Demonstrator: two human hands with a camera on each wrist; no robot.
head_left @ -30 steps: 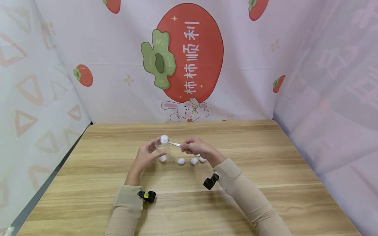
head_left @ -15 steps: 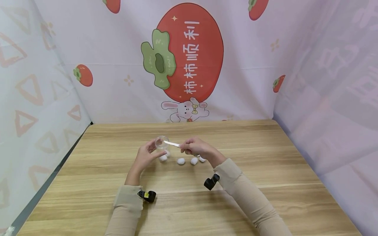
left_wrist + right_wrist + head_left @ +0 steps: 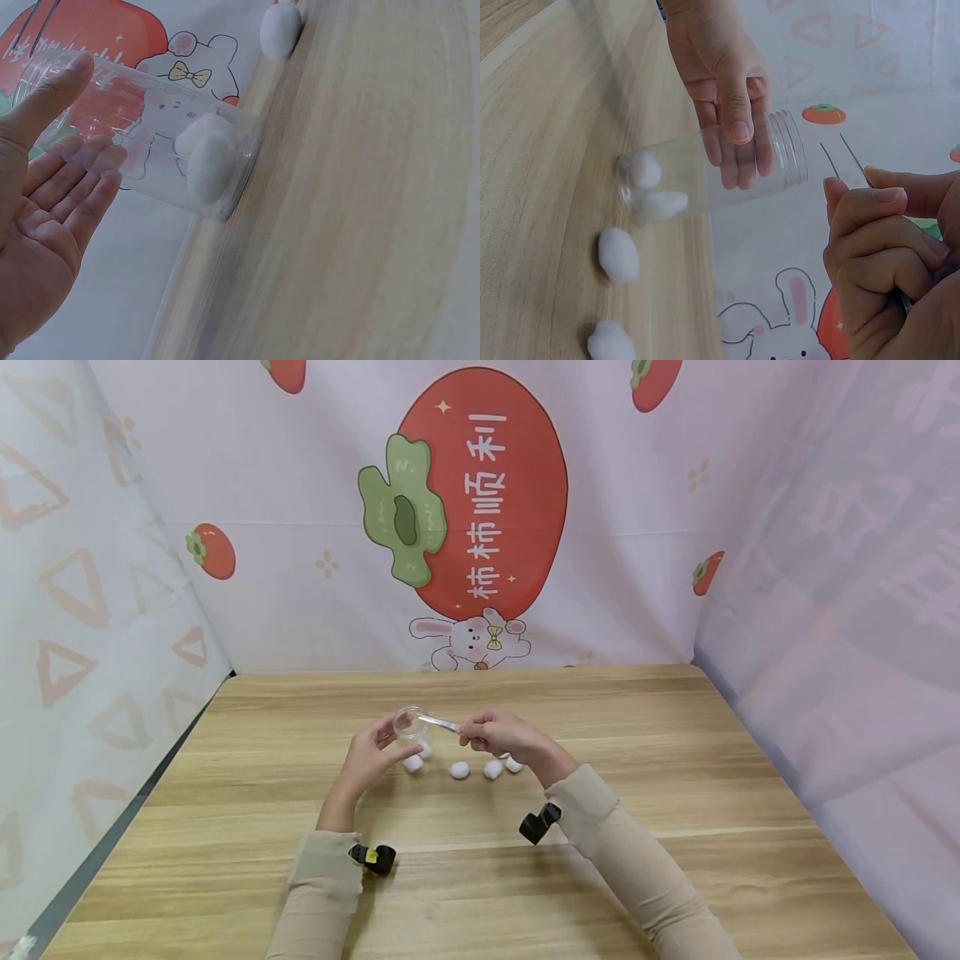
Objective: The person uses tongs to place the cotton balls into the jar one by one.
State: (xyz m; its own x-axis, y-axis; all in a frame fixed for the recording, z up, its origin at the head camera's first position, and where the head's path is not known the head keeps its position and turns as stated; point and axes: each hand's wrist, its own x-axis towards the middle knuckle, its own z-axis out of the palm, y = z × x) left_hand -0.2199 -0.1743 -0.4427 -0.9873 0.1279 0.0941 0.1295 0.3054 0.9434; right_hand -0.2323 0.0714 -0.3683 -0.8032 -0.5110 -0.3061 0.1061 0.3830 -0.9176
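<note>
My left hand (image 3: 375,752) holds a clear plastic jar (image 3: 786,154) upright on the table, thumb on one side and fingers on the other, near its threaded mouth. Two white cotton balls, one (image 3: 645,169) beside the other (image 3: 664,203), lie at the jar's bottom. My right hand (image 3: 498,733) pinches metal tweezers (image 3: 440,723), whose tips point at the jar's mouth. In the right wrist view those tips stand apart with nothing between them; the tweezers' rear end is mostly hidden by the fingers.
To the right of the jar, several cotton balls lie in a loose row on the wooden table (image 3: 465,877), among them a near one (image 3: 460,770) and a middle one (image 3: 492,769). A printed cloth backdrop (image 3: 300,468) hangs behind the table's far edge.
The cotton ball that the tweezers held over the jar's mouth has dropped to the jar's bottom. The right hand has shifted slightly right with the tweezers. The left hand stays in place.
</note>
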